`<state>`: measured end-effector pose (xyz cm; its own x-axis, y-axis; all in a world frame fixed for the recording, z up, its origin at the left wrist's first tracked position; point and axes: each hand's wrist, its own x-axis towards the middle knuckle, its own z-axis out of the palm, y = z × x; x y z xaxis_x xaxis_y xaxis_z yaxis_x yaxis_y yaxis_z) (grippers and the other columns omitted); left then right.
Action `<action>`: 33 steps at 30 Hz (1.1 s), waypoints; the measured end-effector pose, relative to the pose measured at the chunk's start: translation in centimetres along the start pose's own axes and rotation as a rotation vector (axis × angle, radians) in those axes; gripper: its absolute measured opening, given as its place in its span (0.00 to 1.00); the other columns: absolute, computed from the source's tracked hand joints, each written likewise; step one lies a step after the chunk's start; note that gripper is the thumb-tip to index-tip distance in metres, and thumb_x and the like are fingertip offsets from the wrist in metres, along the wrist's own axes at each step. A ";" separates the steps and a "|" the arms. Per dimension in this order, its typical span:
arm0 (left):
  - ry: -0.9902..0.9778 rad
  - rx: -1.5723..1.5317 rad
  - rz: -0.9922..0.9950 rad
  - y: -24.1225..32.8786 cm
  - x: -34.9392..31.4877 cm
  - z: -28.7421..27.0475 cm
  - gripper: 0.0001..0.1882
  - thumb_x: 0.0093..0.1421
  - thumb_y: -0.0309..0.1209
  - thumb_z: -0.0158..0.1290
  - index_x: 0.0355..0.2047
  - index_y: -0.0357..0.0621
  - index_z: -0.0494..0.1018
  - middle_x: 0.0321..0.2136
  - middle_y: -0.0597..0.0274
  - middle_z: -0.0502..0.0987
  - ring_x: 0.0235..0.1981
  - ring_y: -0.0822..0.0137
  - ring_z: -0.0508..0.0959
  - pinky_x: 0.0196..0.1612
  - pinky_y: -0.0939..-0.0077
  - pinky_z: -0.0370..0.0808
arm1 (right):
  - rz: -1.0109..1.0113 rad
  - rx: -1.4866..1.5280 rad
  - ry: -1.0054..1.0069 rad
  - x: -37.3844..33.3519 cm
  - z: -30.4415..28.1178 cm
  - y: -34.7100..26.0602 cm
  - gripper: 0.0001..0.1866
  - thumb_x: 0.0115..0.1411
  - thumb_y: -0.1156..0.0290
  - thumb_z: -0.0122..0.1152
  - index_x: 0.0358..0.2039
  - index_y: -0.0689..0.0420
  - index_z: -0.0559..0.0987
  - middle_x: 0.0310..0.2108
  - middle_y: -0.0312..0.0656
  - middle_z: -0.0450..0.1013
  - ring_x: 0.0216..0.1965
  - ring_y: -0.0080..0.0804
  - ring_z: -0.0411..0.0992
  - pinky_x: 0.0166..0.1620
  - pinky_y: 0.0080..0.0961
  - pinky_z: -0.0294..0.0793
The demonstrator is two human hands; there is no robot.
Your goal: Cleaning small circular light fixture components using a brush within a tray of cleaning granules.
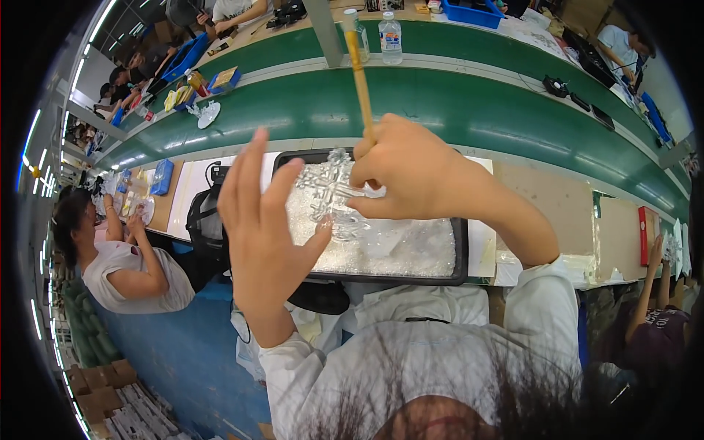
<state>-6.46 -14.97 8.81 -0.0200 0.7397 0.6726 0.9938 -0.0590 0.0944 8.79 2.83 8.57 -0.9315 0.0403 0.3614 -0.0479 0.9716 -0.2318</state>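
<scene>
A clear, cross-shaped plastic ornament (326, 187) is between my hands, over a black tray (460, 253) of white sparkling grains. My right hand (411, 172) is closed round a slim wooden brush handle (361, 92) that points up; its lower end is hidden by the fingers. The right thumb and fingers also meet the ornament's right side. My left hand (268, 220) has its fingers spread, with thumb and index finger at the ornament's left edge. Whether those two fingertips bear any of its weight I cannot tell.
A black bag (207, 213) is left of the tray. Beige boards (543, 213) and a red box (648, 235) lie to the right. Beyond runs a green conveyor (293, 103), with a clear bottle (390, 40) behind it. A co-worker (139, 271) sits at the left, another person (653, 323) at the right.
</scene>
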 end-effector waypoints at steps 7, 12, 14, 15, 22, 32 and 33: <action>-0.095 0.126 -0.060 -3.2 -4.8 1.9 0.15 0.55 0.27 0.63 0.42 0.37 0.78 0.47 0.50 0.79 0.49 0.48 0.76 0.53 0.55 0.72 | 0.074 0.226 0.214 -2.8 -0.8 2.1 0.07 0.50 0.67 0.73 0.24 0.55 0.83 0.22 0.34 0.74 0.30 0.34 0.71 0.40 0.32 0.70; -0.263 0.039 -0.053 -3.6 -7.1 7.2 0.12 0.57 0.20 0.57 0.43 0.37 0.77 0.50 0.50 0.76 0.49 0.49 0.76 0.54 0.55 0.74 | 0.089 0.208 0.321 -4.0 -0.5 2.8 0.08 0.49 0.67 0.74 0.25 0.55 0.83 0.20 0.33 0.72 0.28 0.33 0.70 0.38 0.32 0.69; -0.353 -0.130 -0.296 -2.5 -7.2 8.0 0.19 0.55 0.13 0.51 0.46 0.40 0.77 0.61 0.49 0.67 0.53 0.49 0.76 0.54 0.55 0.75 | 0.072 0.195 0.368 -4.4 -0.5 2.9 0.08 0.48 0.66 0.74 0.24 0.55 0.82 0.21 0.32 0.72 0.28 0.32 0.70 0.37 0.32 0.69; -0.365 -0.128 -0.285 -2.6 -7.5 8.3 0.19 0.55 0.13 0.51 0.46 0.40 0.77 0.61 0.49 0.67 0.53 0.49 0.76 0.54 0.55 0.75 | 0.083 0.200 0.378 -4.7 -0.3 3.0 0.08 0.48 0.66 0.74 0.24 0.55 0.82 0.21 0.32 0.72 0.28 0.32 0.70 0.37 0.32 0.69; -0.507 -0.314 -0.471 -3.2 -7.2 8.4 0.30 0.47 0.06 0.45 0.47 0.45 0.77 0.70 0.52 0.56 0.61 0.48 0.72 0.58 0.57 0.75 | 0.098 0.179 0.415 -5.9 -0.2 3.6 0.08 0.48 0.66 0.73 0.23 0.56 0.82 0.21 0.34 0.71 0.28 0.34 0.69 0.38 0.32 0.69; -0.353 -0.080 -0.146 -5.0 -7.0 7.6 0.13 0.58 0.19 0.55 0.43 0.47 0.79 0.20 0.60 0.78 0.54 0.55 0.77 0.71 0.40 0.52 | 0.113 0.335 0.469 -5.9 0.4 5.0 0.05 0.49 0.71 0.70 0.27 0.57 0.83 0.22 0.35 0.73 0.30 0.35 0.71 0.39 0.32 0.70; -0.350 -0.078 -0.155 -4.9 -6.6 7.4 0.13 0.58 0.19 0.55 0.43 0.47 0.79 0.20 0.60 0.78 0.54 0.55 0.77 0.71 0.40 0.52 | 0.107 0.337 0.462 -5.9 0.6 5.5 0.05 0.49 0.71 0.70 0.27 0.57 0.83 0.22 0.35 0.73 0.30 0.35 0.71 0.39 0.32 0.70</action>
<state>-10.41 -14.58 -1.57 -0.1171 0.9269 0.3565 0.9702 0.0302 0.2402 13.78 7.77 4.69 -0.6875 0.3050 0.6590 -0.1449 0.8316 -0.5361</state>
